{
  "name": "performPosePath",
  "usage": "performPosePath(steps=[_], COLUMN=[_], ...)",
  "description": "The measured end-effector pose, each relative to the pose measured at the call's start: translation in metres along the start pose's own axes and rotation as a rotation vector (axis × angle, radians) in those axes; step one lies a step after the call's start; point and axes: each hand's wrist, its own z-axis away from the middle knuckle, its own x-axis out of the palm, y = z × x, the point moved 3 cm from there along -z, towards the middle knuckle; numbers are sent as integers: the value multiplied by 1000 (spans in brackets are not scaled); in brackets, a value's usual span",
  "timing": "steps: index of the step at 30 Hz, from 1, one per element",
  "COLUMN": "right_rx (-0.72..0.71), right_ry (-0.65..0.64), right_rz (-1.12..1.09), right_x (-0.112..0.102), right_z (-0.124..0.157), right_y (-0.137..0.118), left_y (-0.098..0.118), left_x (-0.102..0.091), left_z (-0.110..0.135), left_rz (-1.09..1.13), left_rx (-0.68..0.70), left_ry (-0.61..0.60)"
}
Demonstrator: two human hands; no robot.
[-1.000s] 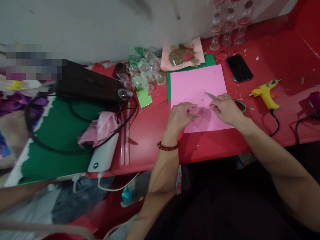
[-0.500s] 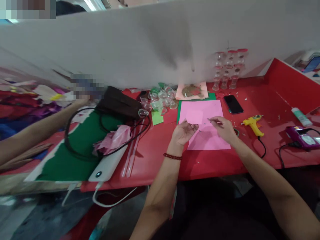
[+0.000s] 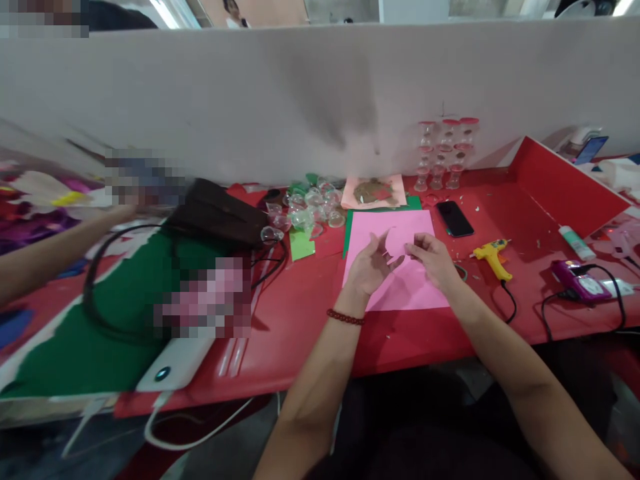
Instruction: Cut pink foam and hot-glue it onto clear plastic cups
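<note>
Both of my hands are raised just above a pink paper sheet (image 3: pixel 400 287) that lies on the red table (image 3: pixel 310 320). Between them they pinch a small rounded pink paper cut-out (image 3: pixel 397 241). My left hand (image 3: pixel 369 267), with a red bead bracelet on its wrist, grips the cut-out's left side. My right hand (image 3: pixel 433 260) holds its right edge with closed fingers. I see no scissors in either hand.
A black phone (image 3: pixel 454 218), a yellow glue gun (image 3: pixel 493 257) with black cord, a purple device (image 3: pixel 580 283) and a glue bottle (image 3: pixel 575 241) lie to the right. Clear plastic cups (image 3: pixel 307 207), a dark bag (image 3: pixel 215 213), green felt (image 3: pixel 100 333) and a white power bank (image 3: pixel 175 363) are left. Another person's arm (image 3: pixel 45 253) reaches in at far left.
The camera tilted up. My hands left the sheet and lifted the pink cut-out; the right hand now grips the cut-out too. The other person's arm came in at the left.
</note>
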Motion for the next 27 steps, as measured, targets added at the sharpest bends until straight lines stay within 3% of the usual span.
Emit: performPosePath(steps=[6, 11, 13, 15, 17, 19, 23, 27], right_rx=[-47, -88, -96, -44, 64, 155, 191, 131], right_ry=[-18, -14, 60, 87, 8, -108, -214, -176], right_rz=[85, 142, 154, 107, 30, -14, 8, 29], right_x=[-4, -5, -8, -9, -6, -1, 4, 0], right_z=[4, 2, 1, 0, 0, 1, 2, 0], right_y=[-8, -6, -4, -1, 3, 5, 9, 7], left_y=[-2, -5, -2, 3, 6, 6, 5, 11], left_x=[2, 3, 2, 2, 2, 1, -5, -7], left_z=[8, 9, 10, 13, 16, 16, 15, 15], left_rz=[-111, -217, -379, -649, -947, -1174, -1364, -1192], left_rx=[135, 160, 304, 533, 734, 835, 846, 770], left_ry=[-55, -49, 12, 88, 117, 102, 92, 81])
